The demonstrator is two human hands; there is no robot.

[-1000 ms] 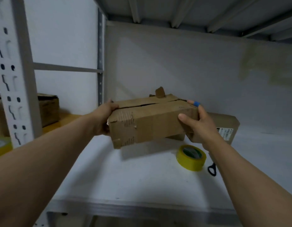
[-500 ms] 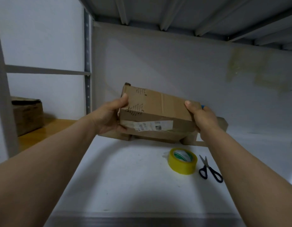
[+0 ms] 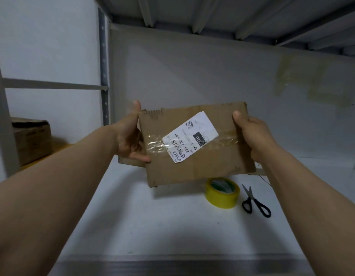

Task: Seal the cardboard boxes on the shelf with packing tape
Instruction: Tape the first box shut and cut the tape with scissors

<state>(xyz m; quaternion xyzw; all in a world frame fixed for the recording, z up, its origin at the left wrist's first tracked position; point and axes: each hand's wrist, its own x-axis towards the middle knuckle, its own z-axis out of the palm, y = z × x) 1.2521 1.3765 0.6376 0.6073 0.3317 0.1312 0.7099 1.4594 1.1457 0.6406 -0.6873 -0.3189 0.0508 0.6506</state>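
Observation:
I hold a flat brown cardboard box in the air above the white shelf. Its broad face is turned toward me and shows a white shipping label and a strip of clear tape. My left hand grips the box's left edge, thumb on top. My right hand grips its right edge. A yellow roll of packing tape lies on the shelf just below the box. Black-handled scissors lie to the right of the roll.
Another cardboard box lies on the shelf behind the held one, mostly hidden. A further box sits on the wooden shelf at the left, beyond the metal upright. The upper shelf's ribs run close overhead.
I have rotated the box in both hands, so its labelled, taped face now points at me. It also sits a little lower over the tape roll.

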